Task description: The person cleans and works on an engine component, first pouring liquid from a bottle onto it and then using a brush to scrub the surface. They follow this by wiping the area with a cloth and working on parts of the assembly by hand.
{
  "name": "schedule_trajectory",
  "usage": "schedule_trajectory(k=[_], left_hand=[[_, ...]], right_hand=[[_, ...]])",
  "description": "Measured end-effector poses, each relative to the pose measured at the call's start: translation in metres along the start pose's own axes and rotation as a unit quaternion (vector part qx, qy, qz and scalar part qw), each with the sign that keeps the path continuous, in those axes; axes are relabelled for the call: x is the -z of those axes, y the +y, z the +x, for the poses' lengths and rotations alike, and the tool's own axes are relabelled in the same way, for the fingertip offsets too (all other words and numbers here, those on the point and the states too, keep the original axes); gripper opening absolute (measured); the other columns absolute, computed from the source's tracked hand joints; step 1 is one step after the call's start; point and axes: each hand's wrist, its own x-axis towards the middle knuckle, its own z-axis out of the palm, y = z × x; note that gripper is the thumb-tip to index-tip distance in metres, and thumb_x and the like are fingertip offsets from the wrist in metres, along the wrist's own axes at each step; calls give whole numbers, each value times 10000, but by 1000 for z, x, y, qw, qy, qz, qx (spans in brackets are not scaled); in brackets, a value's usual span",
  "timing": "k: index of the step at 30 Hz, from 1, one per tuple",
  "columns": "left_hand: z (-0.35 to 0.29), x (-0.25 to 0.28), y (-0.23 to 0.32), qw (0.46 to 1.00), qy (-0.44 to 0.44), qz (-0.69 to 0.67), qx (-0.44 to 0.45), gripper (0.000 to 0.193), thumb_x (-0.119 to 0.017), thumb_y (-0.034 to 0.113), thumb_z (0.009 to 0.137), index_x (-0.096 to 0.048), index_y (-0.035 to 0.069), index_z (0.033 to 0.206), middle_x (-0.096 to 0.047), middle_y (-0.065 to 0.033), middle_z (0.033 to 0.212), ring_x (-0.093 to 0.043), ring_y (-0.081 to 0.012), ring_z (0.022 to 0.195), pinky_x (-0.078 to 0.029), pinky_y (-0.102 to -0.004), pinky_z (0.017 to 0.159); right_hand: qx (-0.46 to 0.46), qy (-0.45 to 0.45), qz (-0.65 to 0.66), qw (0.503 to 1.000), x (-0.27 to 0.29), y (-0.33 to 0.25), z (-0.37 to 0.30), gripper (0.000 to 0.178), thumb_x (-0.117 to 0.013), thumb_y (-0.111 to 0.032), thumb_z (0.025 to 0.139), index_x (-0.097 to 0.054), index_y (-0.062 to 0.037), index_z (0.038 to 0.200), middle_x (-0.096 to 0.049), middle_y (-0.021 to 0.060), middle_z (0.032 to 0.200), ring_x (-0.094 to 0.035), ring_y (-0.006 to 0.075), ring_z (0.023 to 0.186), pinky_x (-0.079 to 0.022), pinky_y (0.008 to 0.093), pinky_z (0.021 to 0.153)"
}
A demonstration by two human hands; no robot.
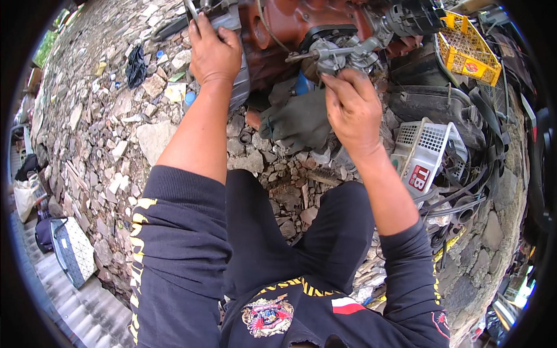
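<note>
A reddish-brown engine block (272,29) lies at the top, with a grey metal housing (237,87) at its left end. My left hand (216,55) is at that housing, fingers curled round something by a thin metal piece at the upper edge; what it grips is mostly hidden. On the block's near side sits a silver metal fitting (342,55) with a rod sticking out to the left. Fingers bent, my right hand (357,110) pinches the lower edge of this fitting. Just below the block, left of my right hand, lies a dark grey glove-like cloth (301,119).
Broken stones and rubble (116,116) cover the ground. On the right are a yellow plastic crate (476,55), a grey-white plastic basket (426,148), a dark case (435,107) and black hoses. A black plastic bag (136,66) lies at the left, above corrugated sheeting (93,319).
</note>
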Motion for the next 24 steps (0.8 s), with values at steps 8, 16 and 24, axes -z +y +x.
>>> schedule_trajectory(k=[8,16,24], left_hand=[[-1,0,5,999,-16,28,4,587,-436,354,925,-419,83,1445,-434,-236,1445,-541,-440,1195,-481,-500,947],[-3,-3,2,998,-5,47,-35,582,-417,314,932,-412,15,1431,-444,-279,1415,-497,-444,1240,-452,-490,987],[5,-6,-8,995,7,49,-88,600,-398,318,945,-392,-42,1426,-454,-319,1383,-439,-456,1280,-372,-476,1068]], right_hand=[[-426,202,349,810,-10,3,-17,142,-692,-55,892,-702,-2,1024,-687,42,955,-595,80,845,-486,244,761],[-406,181,350,825,-21,-18,-6,158,-657,-48,914,-691,28,1048,-709,74,947,-619,107,882,-486,264,816],[-304,158,178,922,-13,-3,7,158,-629,-18,845,-726,-33,969,-684,165,947,-656,356,844,-521,389,755]])
